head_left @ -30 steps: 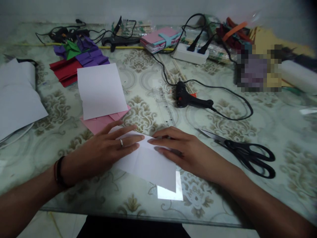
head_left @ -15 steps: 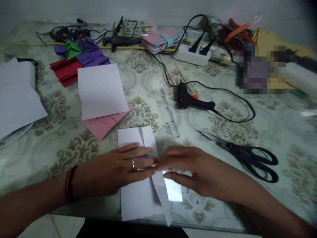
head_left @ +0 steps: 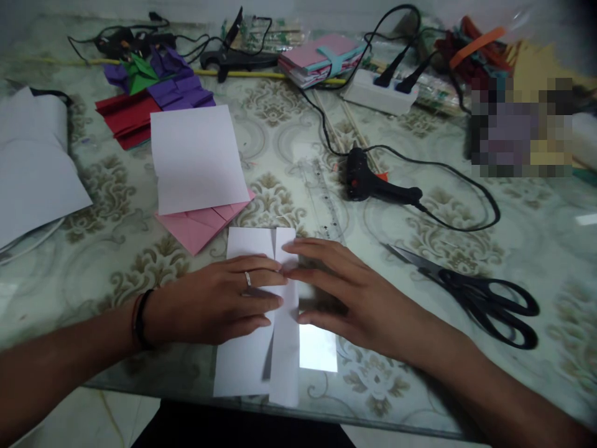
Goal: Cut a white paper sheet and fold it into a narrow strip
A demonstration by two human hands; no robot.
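A sheet of white paper (head_left: 247,368) lies near the table's front edge, with a narrow strip folded over along its right side. My left hand (head_left: 233,300) rests flat across the sheet, fingers stretched out and their tips at the folded strip; it wears a ring. At the fold's right edge is my right hand (head_left: 345,289), its fingers apart and the tips touching the strip. Neither hand grips anything. To the right lie black-handled scissors (head_left: 485,298), and beyond the sheet a clear ruler (head_left: 326,205).
A black glue gun (head_left: 373,180) with its cord lies beyond my right hand. Another white sheet (head_left: 198,158) covers part of a pink folded paper (head_left: 198,233). Further back are red folded paper (head_left: 125,118), a white power strip (head_left: 380,90) and more white paper (head_left: 37,174) at left.
The strip, lifted at an angle before, now lies flatter along the right side. My right hand's fingers have spread and moved up the fold. The whole view has shifted slightly.
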